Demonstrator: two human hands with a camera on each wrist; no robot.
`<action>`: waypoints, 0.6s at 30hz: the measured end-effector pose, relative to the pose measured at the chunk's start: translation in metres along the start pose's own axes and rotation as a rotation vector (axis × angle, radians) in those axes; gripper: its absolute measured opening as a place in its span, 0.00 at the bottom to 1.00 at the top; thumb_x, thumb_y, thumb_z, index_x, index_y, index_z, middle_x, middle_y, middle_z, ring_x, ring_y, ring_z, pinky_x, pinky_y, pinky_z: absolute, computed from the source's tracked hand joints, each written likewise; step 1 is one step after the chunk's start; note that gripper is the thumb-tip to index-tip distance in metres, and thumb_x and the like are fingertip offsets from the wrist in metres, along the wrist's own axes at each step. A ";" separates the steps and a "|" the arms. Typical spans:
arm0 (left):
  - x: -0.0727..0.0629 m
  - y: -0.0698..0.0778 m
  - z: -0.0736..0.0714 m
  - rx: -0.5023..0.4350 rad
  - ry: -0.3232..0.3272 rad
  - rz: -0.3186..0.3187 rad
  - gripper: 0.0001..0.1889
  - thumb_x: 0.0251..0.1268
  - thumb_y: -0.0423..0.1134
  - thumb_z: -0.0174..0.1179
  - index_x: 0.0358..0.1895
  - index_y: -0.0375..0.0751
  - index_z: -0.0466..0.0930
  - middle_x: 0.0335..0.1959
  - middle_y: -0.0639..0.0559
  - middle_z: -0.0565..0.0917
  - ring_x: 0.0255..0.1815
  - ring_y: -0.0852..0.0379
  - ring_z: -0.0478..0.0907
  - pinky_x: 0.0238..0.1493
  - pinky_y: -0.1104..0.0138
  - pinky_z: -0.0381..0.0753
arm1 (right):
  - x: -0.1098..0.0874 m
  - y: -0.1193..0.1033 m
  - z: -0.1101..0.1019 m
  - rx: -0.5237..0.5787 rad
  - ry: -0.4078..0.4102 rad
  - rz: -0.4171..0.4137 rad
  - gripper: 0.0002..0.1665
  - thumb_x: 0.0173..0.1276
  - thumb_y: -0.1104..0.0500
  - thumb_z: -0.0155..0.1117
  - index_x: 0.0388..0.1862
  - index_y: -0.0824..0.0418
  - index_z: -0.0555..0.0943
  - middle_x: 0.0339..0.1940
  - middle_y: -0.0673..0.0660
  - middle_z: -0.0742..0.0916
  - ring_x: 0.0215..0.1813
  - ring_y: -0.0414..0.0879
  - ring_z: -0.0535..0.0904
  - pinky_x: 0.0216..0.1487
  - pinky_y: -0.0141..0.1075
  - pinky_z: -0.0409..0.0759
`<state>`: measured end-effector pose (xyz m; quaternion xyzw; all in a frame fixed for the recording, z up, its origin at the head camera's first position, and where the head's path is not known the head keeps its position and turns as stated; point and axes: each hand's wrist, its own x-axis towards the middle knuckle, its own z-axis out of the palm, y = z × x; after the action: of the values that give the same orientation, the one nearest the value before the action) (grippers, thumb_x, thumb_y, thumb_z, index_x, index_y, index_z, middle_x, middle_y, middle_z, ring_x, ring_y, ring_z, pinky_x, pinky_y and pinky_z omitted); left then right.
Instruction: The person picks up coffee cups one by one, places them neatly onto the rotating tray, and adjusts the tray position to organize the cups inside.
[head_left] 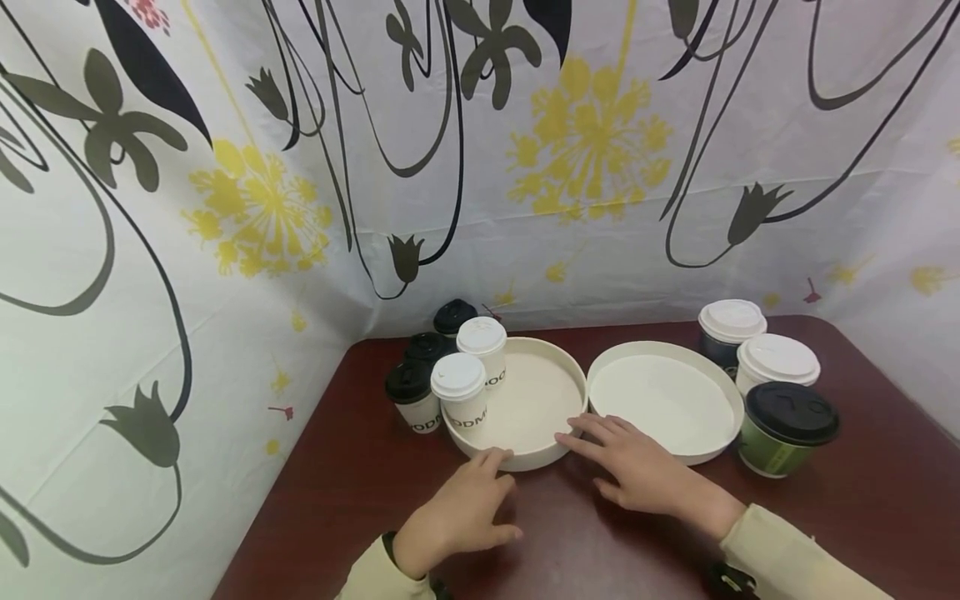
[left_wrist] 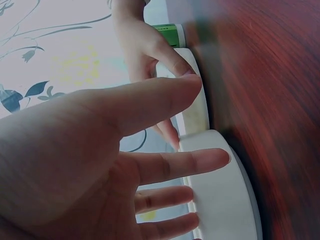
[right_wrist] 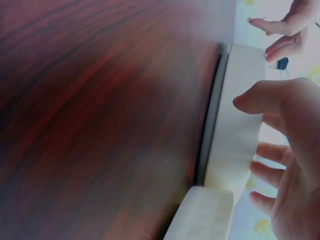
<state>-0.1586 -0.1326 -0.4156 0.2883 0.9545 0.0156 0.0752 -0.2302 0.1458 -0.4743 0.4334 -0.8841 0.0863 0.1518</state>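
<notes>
My left hand [head_left: 461,504] reaches the front left rim of a round white tray [head_left: 536,408], its fingertips on or just over the rim and the thumb apart. At the same tray's front right edge is my right hand [head_left: 637,467], fingers spread and fairly straight along the rim. Neither hand grips anything. Inside this tray, toward its left side, stand two white paper cups with white lids, a nearer cup [head_left: 465,408] and a farther cup [head_left: 491,362]. Both wrist views show fingers [left_wrist: 185,165] and thumb [right_wrist: 260,97] held apart beside the tray's white wall.
A second round white tray [head_left: 663,400] sits directly to the right. Three black-lidded cups [head_left: 416,408] stand left of the first tray. Right of the second tray are two white-lidded cups [head_left: 777,362] and a green cup [head_left: 780,450] with a black lid. Patterned cloth [head_left: 480,242] hangs behind.
</notes>
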 end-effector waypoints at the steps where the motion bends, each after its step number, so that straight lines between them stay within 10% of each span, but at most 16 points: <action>1: 0.000 0.000 0.000 -0.001 0.001 0.001 0.26 0.55 0.60 0.68 0.51 0.46 0.83 0.71 0.46 0.69 0.73 0.50 0.66 0.68 0.59 0.74 | 0.000 0.001 0.000 0.000 0.003 0.001 0.47 0.52 0.55 0.75 0.74 0.45 0.69 0.69 0.57 0.76 0.69 0.54 0.74 0.67 0.54 0.73; 18: -0.008 -0.019 -0.001 -0.112 0.001 -0.084 0.21 0.52 0.57 0.72 0.41 0.46 0.82 0.66 0.45 0.69 0.64 0.50 0.71 0.60 0.62 0.79 | 0.002 0.012 -0.001 0.027 0.003 0.002 0.46 0.54 0.56 0.74 0.73 0.48 0.69 0.70 0.60 0.75 0.70 0.53 0.74 0.67 0.57 0.73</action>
<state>-0.1628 -0.1528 -0.4145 0.2436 0.9633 0.0659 0.0912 -0.2408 0.1522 -0.4726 0.4344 -0.8831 0.0989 0.1471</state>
